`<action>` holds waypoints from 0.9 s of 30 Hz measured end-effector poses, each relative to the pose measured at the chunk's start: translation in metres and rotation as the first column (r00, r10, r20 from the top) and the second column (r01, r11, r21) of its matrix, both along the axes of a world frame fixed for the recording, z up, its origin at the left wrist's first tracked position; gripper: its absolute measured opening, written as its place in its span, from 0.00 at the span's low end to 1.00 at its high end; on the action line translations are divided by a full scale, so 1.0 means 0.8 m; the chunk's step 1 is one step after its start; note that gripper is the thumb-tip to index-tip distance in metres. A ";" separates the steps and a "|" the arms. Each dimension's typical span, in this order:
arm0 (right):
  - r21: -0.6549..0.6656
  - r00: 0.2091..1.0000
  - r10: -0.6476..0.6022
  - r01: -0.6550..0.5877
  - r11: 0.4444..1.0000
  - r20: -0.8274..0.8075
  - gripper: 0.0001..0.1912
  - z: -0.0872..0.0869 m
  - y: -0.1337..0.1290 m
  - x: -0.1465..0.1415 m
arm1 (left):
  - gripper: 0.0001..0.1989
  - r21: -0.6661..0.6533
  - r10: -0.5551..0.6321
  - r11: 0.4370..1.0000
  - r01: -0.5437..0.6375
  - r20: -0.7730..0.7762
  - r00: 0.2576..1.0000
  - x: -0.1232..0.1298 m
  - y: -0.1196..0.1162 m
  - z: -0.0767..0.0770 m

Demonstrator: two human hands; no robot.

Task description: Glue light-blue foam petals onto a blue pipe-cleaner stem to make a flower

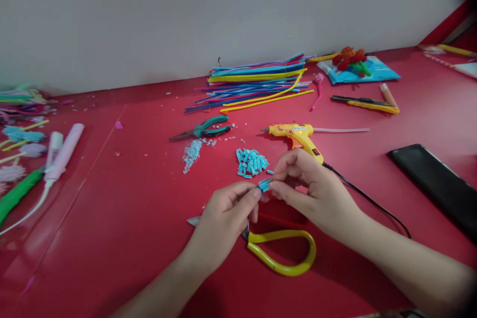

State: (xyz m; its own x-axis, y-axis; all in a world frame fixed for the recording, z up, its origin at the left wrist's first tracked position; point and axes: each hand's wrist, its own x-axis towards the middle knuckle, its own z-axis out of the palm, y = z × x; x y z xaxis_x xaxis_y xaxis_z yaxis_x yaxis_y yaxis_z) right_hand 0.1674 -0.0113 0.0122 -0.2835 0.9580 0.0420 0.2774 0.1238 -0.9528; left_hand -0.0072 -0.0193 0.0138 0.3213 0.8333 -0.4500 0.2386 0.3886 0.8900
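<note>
Between my two hands is a short blue pipe cleaner piece (264, 186), held over the red table. My left hand (231, 211) pinches its left end between thumb and forefinger. The thumb and fingertips of my right hand (311, 191) close on its right end. Just beyond the fingertips lies a small pile of cut light-blue pieces (252, 162). Under my left hand are large scissors (283, 253) with yellow and red handles; the hand covers part of the blades. A yellow glue gun (296, 134) lies behind my right hand, its nozzle to the left.
Pliers (210, 127) lie beside pale blue fluff (193, 155). A bundle of pipe cleaners (257, 79) sits near the wall. To the right are a utility knife (367, 103), a black phone (436, 184) and a blue packet (380, 69); a pink corded tool (66, 151) is left.
</note>
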 end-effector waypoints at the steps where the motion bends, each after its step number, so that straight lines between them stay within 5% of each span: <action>1: 0.006 1.000 -0.001 0.001 1.000 0.018 0.07 0.000 0.000 0.000 | 0.17 0.004 -0.001 1.000 0.001 0.001 1.000 0.000 0.000 0.000; 11: 0.192 0.983 -0.099 0.068 0.979 0.153 0.07 0.002 -0.002 0.005 | 0.17 -0.078 0.012 0.997 -0.002 0.123 0.992 -0.003 0.001 -0.003; 19: -0.018 0.978 -0.062 0.067 0.998 0.199 0.01 0.002 -0.002 0.000 | 0.17 -0.060 0.046 0.997 -0.039 0.131 0.990 -0.003 0.000 -0.006; 27: 0.004 0.972 -0.050 0.051 0.999 0.229 0.03 0.002 -0.003 0.000 | 0.18 -0.038 0.007 0.999 -0.004 0.063 0.998 -0.004 -0.001 -0.006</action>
